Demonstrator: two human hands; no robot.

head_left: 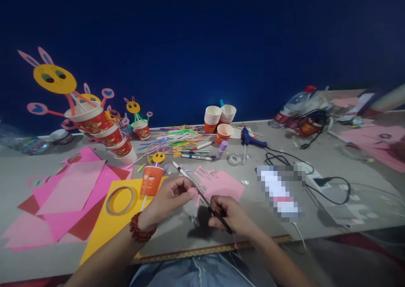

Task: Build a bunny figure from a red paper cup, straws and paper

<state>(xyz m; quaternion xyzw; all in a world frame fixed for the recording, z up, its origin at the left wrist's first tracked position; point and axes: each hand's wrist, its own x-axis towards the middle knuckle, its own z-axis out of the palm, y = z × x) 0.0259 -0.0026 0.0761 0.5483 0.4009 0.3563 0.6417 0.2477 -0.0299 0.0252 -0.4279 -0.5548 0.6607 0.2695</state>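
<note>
My left hand (171, 198), with a red bead bracelet at the wrist, pinches a small pink paper piece (192, 193) above the table's front part. My right hand (226, 215) is closed on dark-handled scissors (218, 216), whose blades point up and left, close to the pink piece. Behind my hands lies a pink sheet (226, 185) with cut-out holes at its left side. An orange paper cup (152, 180) with a small yellow face (158, 157) stands just left of my left hand. Below my right hand hangs a tiny pink scrap (236, 241).
Pink and red sheets (72, 185) and a yellow sheet (104, 219) with a tape roll (120, 200) lie left. Stacked bunny cups (95, 118) rise behind them. Coloured sticks (177, 137), white cups (212, 115) and a blue glue gun (253, 141) stand behind. Right are cables and a bottle (294, 105).
</note>
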